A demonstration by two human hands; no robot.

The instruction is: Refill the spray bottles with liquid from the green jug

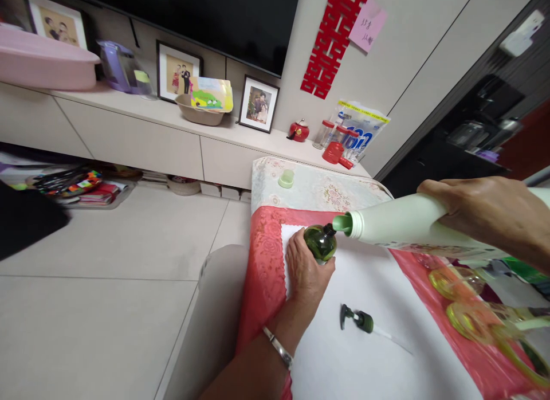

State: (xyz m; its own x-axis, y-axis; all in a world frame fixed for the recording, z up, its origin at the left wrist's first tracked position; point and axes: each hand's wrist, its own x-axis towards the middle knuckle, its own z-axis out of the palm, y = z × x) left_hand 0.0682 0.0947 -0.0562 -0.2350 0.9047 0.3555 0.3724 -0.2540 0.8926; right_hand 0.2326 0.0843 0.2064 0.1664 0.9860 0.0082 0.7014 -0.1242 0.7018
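My left hand (307, 267) is wrapped round a dark green pump bottle (318, 243) whose pump is off. The bottle's narrow black neck is open. In my right hand (481, 208) is a large pale green detergent bottle (397, 219), tipped almost level. Its spout (342, 223) lies right at the neck of the small bottle; I cannot tell whether liquid is flowing. A dark green pump head (358, 318) with a clear tube lies on the white mat (344, 360). Towards the back of the table sits a pale green cap (286, 178).
Yellowish glassware (466, 322) stands along the table's right side. Behind the table, a low cabinet (146, 130) carries picture frames (258, 105), a red pot (299, 130), glass jars (324, 134) and a plastic bag (365, 128). A red cloth (266, 262) edges the mat.
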